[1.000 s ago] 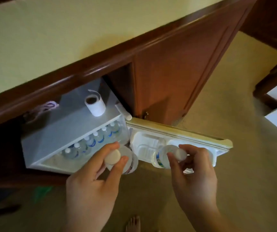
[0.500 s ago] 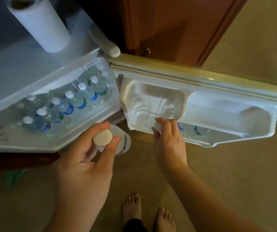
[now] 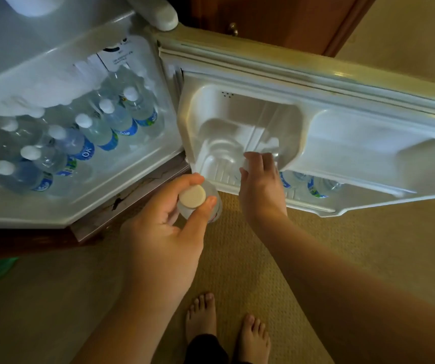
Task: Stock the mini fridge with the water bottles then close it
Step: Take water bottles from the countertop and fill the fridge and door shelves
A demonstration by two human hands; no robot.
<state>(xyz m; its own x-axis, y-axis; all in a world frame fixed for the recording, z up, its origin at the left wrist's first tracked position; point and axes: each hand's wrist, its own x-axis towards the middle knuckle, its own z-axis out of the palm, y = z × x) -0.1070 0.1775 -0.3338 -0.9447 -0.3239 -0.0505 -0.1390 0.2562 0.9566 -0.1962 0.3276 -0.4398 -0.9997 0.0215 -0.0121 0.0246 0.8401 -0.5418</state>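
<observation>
Most of the stocking looks done: rows of water bottles (image 3: 98, 132) stand upright on the mini fridge (image 3: 85, 203) shelf, and at least two more sit in the lower rack of the open door (image 3: 316, 82). Two bottles are still in hand, and the door remains to be shut. The left hand (image 3: 166, 232) hovers below the fridge's front edge, thumb and fingers (image 3: 206, 206) curled round the neck of a capped bottle (image 3: 192, 197) seen from above. The right hand (image 3: 261, 179) reaches palm-down into the door's rack, fingers wrapped over the top of another bottle (image 3: 246, 164), apparently lowering it into place beside those already there.
</observation>
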